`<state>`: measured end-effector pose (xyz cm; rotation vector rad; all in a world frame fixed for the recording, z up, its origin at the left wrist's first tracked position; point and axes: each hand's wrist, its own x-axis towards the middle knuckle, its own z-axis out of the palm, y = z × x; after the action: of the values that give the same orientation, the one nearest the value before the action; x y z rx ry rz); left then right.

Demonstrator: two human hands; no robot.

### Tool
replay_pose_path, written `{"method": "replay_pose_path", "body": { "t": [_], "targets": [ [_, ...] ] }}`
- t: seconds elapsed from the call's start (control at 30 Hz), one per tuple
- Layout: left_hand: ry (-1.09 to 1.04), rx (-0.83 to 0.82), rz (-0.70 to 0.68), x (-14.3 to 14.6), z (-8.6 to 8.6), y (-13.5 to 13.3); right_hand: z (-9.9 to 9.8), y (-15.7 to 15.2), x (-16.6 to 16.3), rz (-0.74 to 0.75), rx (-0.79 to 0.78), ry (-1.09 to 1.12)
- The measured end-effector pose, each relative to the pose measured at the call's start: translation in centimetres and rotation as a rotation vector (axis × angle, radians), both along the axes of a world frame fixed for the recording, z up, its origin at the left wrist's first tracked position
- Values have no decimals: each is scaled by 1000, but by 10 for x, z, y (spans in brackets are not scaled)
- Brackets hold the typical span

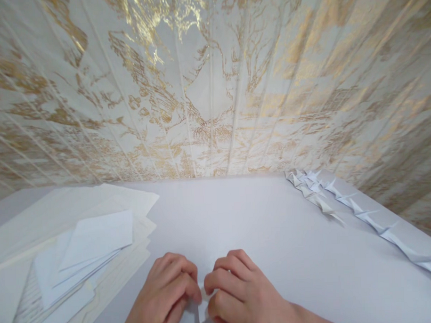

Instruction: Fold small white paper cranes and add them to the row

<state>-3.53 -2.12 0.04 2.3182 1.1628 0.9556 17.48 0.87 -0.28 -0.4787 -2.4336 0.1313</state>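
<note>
Between left hand (pixel 172 290) and right hand (pixel 241 290), small white paper (pixel 203 313) lies lengthwise outward.
Right fingers pinch it; left grip unclear.

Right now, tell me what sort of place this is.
Probably a papercraft workspace: a white table bears loose paper sheets at left and rows of folded paper pieces at right.

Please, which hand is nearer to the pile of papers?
Left. The left hand is to the right of the pile of papers; the right hand is farther right.
</note>
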Motion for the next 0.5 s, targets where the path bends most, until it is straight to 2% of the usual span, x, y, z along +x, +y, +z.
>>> {"method": "replay_pose_path", "body": {
  "t": [0.07,0.13,0.33,0.5],
  "targets": [
    [63,-15,1,-2,0,1,-1,1,1,-7,-17,-142],
    [116,6,-38,-2,0,0,1,5,4,9,-124,-229],
    [307,215,-122,2,0,-6,17,31,27,234,-494,-154],
    [425,301,-109,1,-1,-10,20,42,36,280,-590,-139]
  ]
}}
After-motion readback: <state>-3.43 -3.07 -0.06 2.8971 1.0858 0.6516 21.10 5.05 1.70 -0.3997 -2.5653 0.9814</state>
